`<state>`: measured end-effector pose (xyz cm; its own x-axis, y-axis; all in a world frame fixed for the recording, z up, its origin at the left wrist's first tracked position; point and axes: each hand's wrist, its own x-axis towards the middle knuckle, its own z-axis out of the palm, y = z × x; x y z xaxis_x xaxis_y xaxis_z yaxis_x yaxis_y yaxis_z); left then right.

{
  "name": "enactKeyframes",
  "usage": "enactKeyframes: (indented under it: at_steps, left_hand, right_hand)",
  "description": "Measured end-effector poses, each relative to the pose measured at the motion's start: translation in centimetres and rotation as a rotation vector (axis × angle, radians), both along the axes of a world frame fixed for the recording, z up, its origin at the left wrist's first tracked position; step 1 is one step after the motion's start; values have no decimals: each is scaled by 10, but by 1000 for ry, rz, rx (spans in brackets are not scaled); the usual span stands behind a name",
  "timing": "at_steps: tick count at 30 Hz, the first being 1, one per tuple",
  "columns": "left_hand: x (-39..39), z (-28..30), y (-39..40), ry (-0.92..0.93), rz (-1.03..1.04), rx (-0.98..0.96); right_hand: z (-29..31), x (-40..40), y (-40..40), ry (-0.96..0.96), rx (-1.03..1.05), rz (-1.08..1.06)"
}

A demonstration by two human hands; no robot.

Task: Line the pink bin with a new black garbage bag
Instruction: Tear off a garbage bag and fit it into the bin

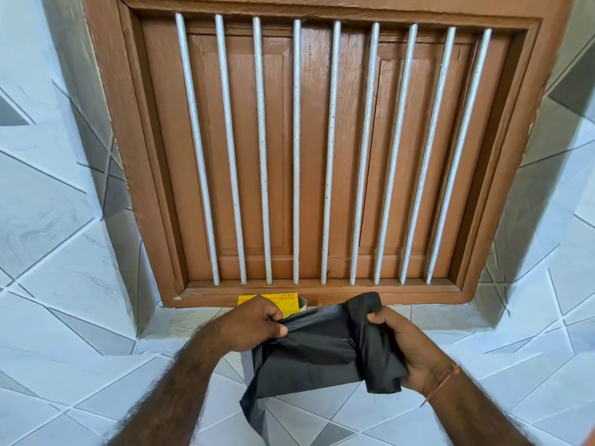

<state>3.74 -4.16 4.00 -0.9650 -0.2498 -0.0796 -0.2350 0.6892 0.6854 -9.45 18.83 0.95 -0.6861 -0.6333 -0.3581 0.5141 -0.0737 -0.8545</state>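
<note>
A folded black garbage bag [317, 352] hangs between my hands in front of a tiled wall, partly unrolled, with one loose flap drooping at its lower left. My left hand [257, 323] pinches the bag's upper left edge between thumb and fingers. My right hand [402, 346] grips the bunched right end of the bag. The pink bin is not in view.
A brown wooden window [322, 149] with several white vertical bars fills the wall ahead. On its sill, behind my left hand, sits a yellow box [289, 302] with an open flap. Blue-white patterned tiles [64, 252] cover the wall around and below.
</note>
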Motion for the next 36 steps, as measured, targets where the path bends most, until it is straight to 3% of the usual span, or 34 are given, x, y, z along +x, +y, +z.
enactKeyframes:
  at_steps: [3, 9, 20, 29, 36]
  left_hand:
    - [3, -3, -6, 9, 11, 52]
    - [5, -6, -13, 43, -18, 136]
    - [14, -10, -30, 62, -82, 399]
    - [-12, -5, 34, 213, -199, 466]
    - [-18, -10, 49, 339, -132, 518]
  right_hand:
    - [1, -3, 5, -22, -81, 0]
    - [2, 0, 3, 175, -43, 91]
    - [4, -3, 10, 78, -189, 224]
    - [24, 17, -3, 187, -290, 357]
    - [22, 12, 1, 410, -106, 275]
